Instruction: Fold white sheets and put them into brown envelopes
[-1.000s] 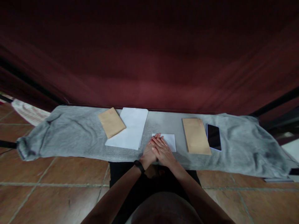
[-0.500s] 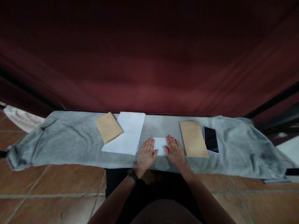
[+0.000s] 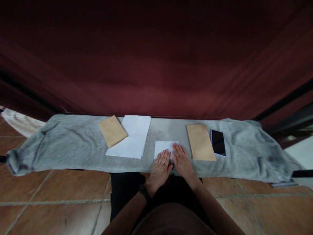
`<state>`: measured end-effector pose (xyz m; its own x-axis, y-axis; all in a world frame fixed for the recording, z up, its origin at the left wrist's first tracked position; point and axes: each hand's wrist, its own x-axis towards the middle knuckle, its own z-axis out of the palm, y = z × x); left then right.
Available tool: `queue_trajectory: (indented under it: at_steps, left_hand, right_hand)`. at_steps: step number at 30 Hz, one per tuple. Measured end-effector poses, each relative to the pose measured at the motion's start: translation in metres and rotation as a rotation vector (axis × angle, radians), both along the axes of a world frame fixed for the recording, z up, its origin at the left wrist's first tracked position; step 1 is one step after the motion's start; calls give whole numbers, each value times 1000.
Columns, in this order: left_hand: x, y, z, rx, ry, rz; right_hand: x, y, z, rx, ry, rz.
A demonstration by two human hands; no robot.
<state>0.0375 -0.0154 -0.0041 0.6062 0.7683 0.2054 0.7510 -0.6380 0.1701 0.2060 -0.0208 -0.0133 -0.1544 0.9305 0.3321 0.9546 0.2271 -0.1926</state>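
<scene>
A small white folded sheet of paper point(image 3: 160, 147) lies flat on the grey cloth point(image 3: 80, 143) in front of me. My left hand point(image 3: 160, 167) rests with straight fingers over its lower middle edge. Flat on the paper's right end is my right hand point(image 3: 181, 160), its fingers stretched forward. The hands lie close beside each other, and neither grips anything. They hide the lower right part of the paper.
To the left, a brown envelope point(image 3: 112, 131) overlaps a stack of white paper sheets point(image 3: 135, 137). On the right are more brown envelopes point(image 3: 201, 142) and a phone point(image 3: 218, 143) beside them. A dark red panel point(image 3: 156, 81) rises behind the cloth-covered surface.
My left hand has moved right, off the paper's left end and nearer to my right hand. More of the paper's left side shows. The whole view has shifted slightly.
</scene>
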Motion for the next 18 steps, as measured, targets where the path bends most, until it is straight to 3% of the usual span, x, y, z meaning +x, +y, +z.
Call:
queue_trajectory:
  at_steps: [3, 6, 18]
  left_hand:
    - [-8, 0, 0, -4, 2, -8]
    - [-18, 0, 0, -2, 12, 12]
    - [-44, -8, 0, -4, 19, 215]
  right_hand:
    - [-8, -20, 0, -5, 0, 63]
    - [-10, -32, -3, 2, -14, 32]
    - [-1, -43, -12, 71, -31, -124]
